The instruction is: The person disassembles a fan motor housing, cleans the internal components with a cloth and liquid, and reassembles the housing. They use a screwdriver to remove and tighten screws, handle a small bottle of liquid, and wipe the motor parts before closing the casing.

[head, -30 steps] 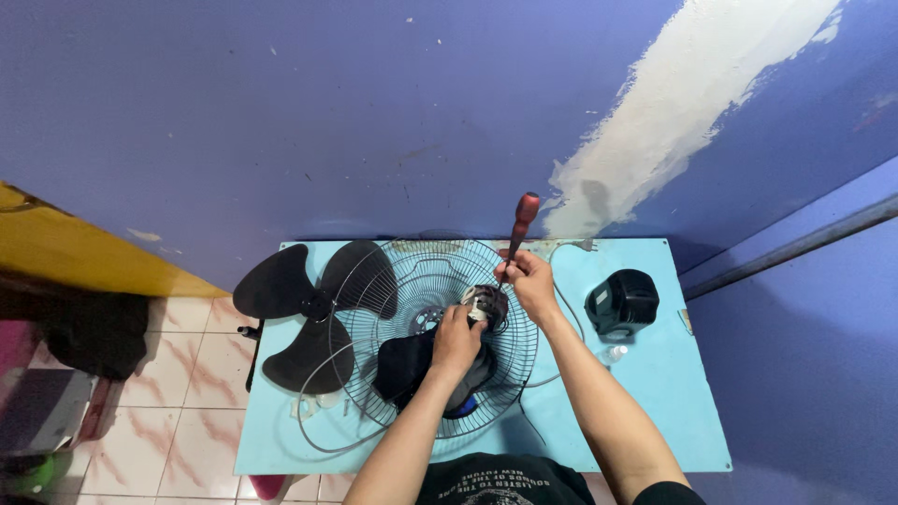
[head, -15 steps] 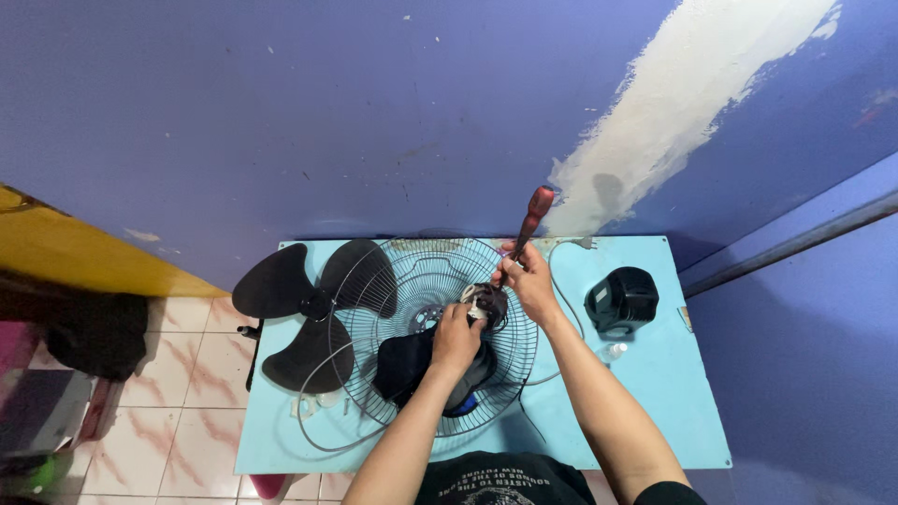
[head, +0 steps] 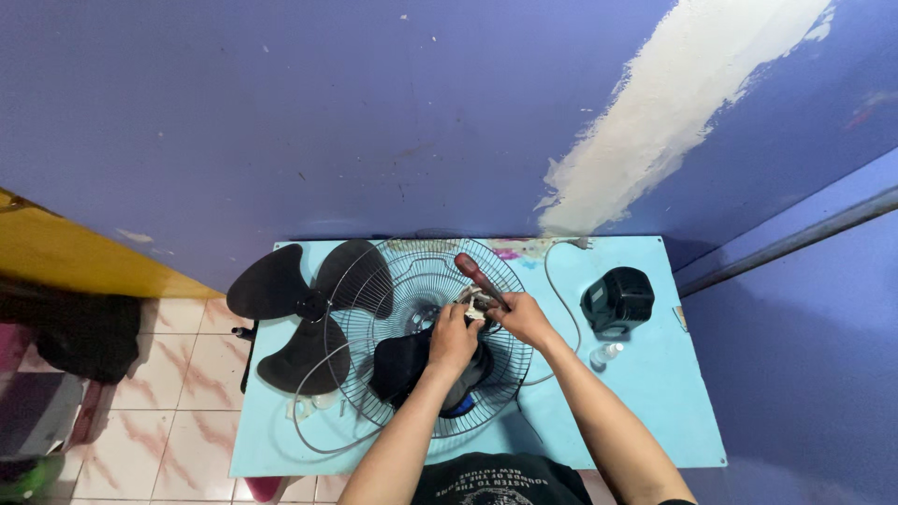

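Note:
My right hand (head: 522,318) grips a screwdriver with a dark red handle (head: 476,274); the handle leans up and to the left and its tip goes down at the middle of the fan. My left hand (head: 453,339) rests on the black fan motor housing (head: 402,367), fingers curled by the small metal part at the centre. The motor sits on a round wire fan guard (head: 412,281) lying flat on a light blue table (head: 645,393). The screwdriver's tip is hidden between my hands.
A black three-blade fan propeller (head: 290,309) lies at the table's left edge. A black motor cover (head: 617,299) and a small clear bottle (head: 606,354) sit to the right. A grey cord (head: 559,290) loops behind. Purple wall behind, tiled floor on the left.
The screwdriver handle has swung from leaning up-right to leaning up-left, and my right hand has dropped lower toward the fan's centre. My left hand stays on the motor.

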